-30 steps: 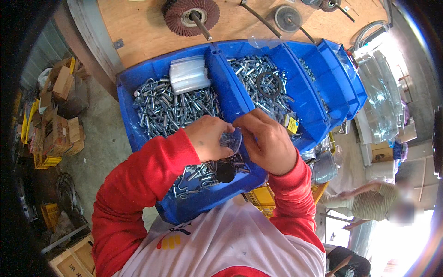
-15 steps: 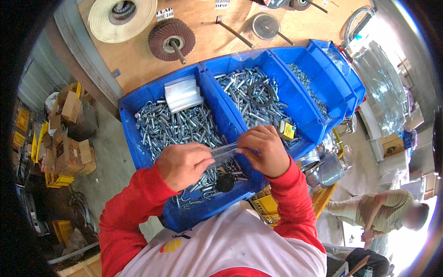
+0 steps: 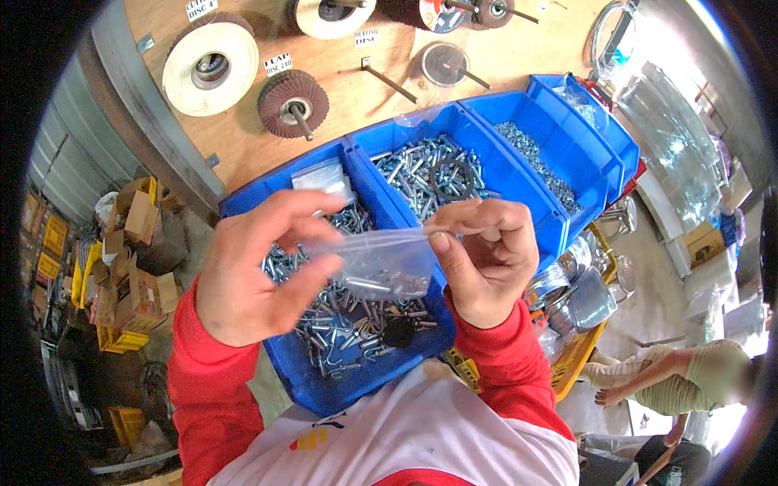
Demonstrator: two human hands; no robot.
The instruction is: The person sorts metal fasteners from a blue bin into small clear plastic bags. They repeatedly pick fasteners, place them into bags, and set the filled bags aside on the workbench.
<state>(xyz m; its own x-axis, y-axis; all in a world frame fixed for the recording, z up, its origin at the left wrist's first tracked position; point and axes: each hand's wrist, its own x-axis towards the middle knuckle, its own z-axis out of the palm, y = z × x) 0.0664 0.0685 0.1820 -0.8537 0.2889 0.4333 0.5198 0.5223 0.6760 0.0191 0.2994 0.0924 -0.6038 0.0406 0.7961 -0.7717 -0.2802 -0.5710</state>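
A clear plastic zip bag (image 3: 381,257) hangs over the left blue bin, pinched at its upper right corner between the thumb and fingers of my right hand (image 3: 490,263). My left hand (image 3: 259,271) is open at the bag's left end, its fingers apart and slightly blurred. Whether it touches the bag I cannot tell. Metal pieces show through the plastic; whether they lie in the bag or behind it is unclear. Below, the left blue bin (image 3: 324,394) holds many bolts and hooks, a black round piece (image 3: 398,331) and a stack of clear bags (image 3: 320,176).
More blue bins with bolts, a black ring (image 3: 451,180) and small screws (image 3: 535,162) continue rightward. Abrasive discs (image 3: 293,104) hang on pegs on the wooden board (image 3: 348,89). Cardboard boxes (image 3: 138,300) stand at left. Another person (image 3: 673,377) is at far right.
My left hand has opened and moved left and nearer, off its earlier grip. The bag has come up and spread out in my right hand. The view has shifted slightly.
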